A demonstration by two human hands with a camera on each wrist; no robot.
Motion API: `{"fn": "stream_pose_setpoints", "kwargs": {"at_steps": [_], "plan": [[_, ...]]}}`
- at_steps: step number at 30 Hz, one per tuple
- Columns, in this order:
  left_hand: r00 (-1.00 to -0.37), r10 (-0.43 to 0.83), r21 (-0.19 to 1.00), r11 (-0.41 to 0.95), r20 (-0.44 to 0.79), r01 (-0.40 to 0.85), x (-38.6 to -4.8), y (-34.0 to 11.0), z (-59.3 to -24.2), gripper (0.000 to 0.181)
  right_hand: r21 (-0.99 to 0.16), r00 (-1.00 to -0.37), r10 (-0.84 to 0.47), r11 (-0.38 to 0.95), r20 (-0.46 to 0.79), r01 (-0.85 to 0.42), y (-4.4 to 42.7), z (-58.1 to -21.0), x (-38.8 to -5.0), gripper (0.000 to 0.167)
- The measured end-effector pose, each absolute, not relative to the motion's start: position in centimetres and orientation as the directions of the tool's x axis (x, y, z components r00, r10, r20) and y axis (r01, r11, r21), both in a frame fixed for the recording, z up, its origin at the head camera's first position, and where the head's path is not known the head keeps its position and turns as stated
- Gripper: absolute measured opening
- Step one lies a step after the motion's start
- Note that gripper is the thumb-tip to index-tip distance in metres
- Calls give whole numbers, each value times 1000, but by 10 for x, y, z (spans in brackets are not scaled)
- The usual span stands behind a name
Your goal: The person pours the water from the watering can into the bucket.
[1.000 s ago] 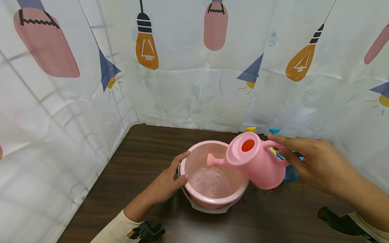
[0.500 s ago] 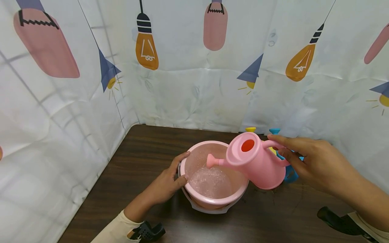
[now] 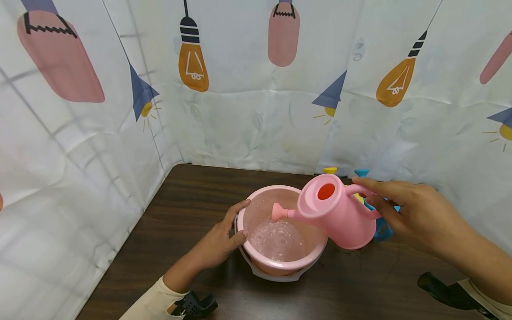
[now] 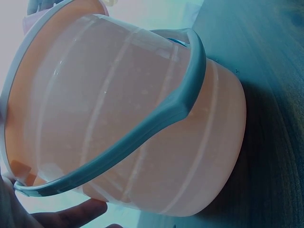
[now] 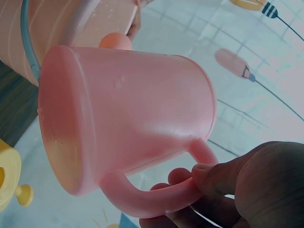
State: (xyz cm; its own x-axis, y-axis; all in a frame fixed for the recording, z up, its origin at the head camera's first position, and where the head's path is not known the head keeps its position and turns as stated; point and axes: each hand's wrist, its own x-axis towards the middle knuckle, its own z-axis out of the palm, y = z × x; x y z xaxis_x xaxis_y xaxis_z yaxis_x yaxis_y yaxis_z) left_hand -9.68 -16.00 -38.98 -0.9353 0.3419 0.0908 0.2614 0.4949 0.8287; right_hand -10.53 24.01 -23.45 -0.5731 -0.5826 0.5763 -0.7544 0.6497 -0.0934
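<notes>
A pink watering can (image 3: pixel 348 222) tilts over the pink bucket (image 3: pixel 280 265), its spout rose above the bucket's opening. My right hand (image 3: pixel 416 213) grips the can's handle (image 5: pixel 156 199), fingers curled round it in the right wrist view. Water ripples on the bucket's floor below the spout. My left hand (image 3: pixel 218 242) holds the bucket's rim at its left side, thumb on the near edge and fingers along the outside. In the left wrist view the bucket's grey handle (image 4: pixel 142 128) hangs down against its wall.
Behind the right hand stand a blue watering can (image 3: pixel 383 230) and a yellow one (image 5: pixel 9 171), partly hidden. The dark wooden table (image 3: pixel 192 200) meets a printed curtain (image 3: pixel 248 124) at the back and left.
The water's ripples in the bucket shift from frame to frame. Both hands, the watering can and the bucket keep their places.
</notes>
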Motion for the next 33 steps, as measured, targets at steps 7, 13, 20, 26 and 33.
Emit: {"fn": "stream_pose_setpoints", "kwargs": {"at_steps": [7,13,20,26,33], "plan": [[-935,338,824,498,104,271,-96,-160,-388,70,-92,-599,-570,677,562,-730,240,-234,-103,49],[-938,335,825,502,94,261,-97,-160,-389,70,-96,-588,-575,663,569,-742,240,-234,-103,40],[-938,336,825,503,88,258,-97,-160,-389,70,-100,-582,-577,656,572,-749,240,-233,-104,39],[-938,336,823,506,90,260,-97,-160,-389,70,-97,-588,-576,663,567,-743,240,-233,-103,41],[-937,336,821,507,92,262,-97,-160,-390,69,-95,-577,-578,655,576,-750,240,-234,-104,39]]}}
